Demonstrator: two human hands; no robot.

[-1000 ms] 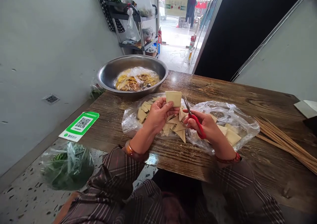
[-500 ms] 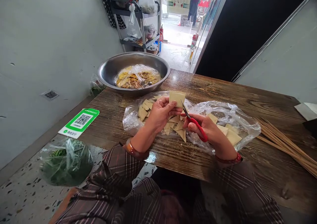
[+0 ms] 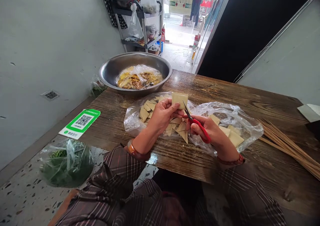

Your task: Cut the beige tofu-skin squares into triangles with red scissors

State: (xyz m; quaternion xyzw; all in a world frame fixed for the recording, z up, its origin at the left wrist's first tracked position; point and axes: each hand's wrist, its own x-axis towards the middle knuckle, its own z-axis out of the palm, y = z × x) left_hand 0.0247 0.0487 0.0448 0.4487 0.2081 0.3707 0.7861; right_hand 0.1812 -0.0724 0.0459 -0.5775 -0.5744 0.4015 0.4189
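Observation:
My left hand (image 3: 163, 114) pinches a pale, square tofu sheet (image 3: 180, 100) between thumb and fingers, held upright above the table. In my right hand (image 3: 206, 126) are red-handled scissors (image 3: 202, 130), their blades pointing up and left at the sheet's right edge. Whether the blades touch it I cannot tell. Beneath my hands, cut triangular tofu pieces (image 3: 183, 134) lie on a clear plastic bag (image 3: 131, 121). Larger uncut pieces (image 3: 235, 137) rest on another open plastic bag (image 3: 253, 127) to the right, partly behind my right wrist.
A wide metal basin (image 3: 107, 74) holding bagged skewered food stands at the table's far left. Bamboo skewers (image 3: 287, 142) lie at the right. A green QR code card (image 3: 81, 123) is on the left edge. A bag of greens (image 3: 67, 164) sits below it, and a shelf rack (image 3: 145, 26) stands behind.
My left hand and the tofu sheet have shifted very slightly to the right. The scissors have barely moved, and everything else stays in place.

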